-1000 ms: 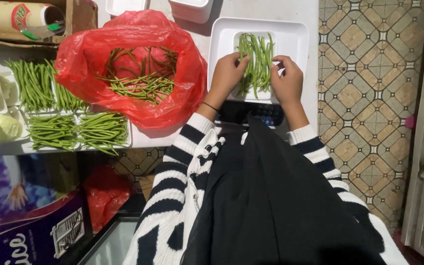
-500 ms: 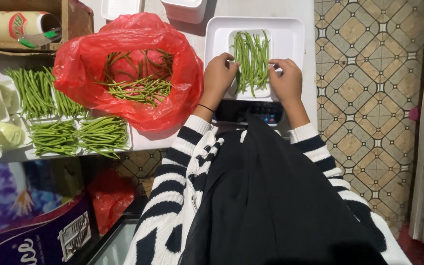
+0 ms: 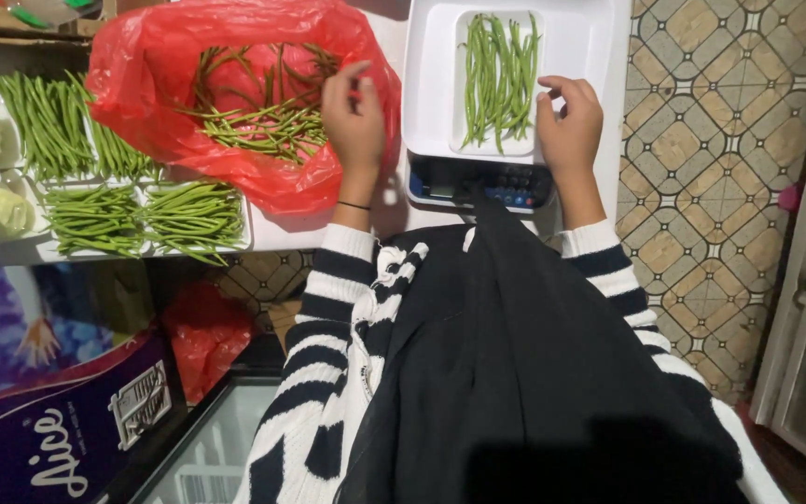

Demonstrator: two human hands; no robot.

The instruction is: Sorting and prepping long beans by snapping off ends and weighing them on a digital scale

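Two hands at a weighing scale, one over a bag of green beans, one beside a filled tray.

Lowest in the frame, striped sleeves rise to the wrists. At centre, the left hand (image 3: 354, 121) lies over the rim of the red plastic bag (image 3: 142, 84), fingers loosely bunched above the loose beans (image 3: 263, 121); whether they pinch any cannot be told. Right of centre, the right hand (image 3: 571, 121) sits beside the white tray (image 3: 464, 140), fingers curled, holding nothing visible. The tray rests on the scale (image 3: 478, 182) and carries a bundle of green beans (image 3: 501, 79) toward the top edge. Packed bean trays (image 3: 146, 219) lie at left.
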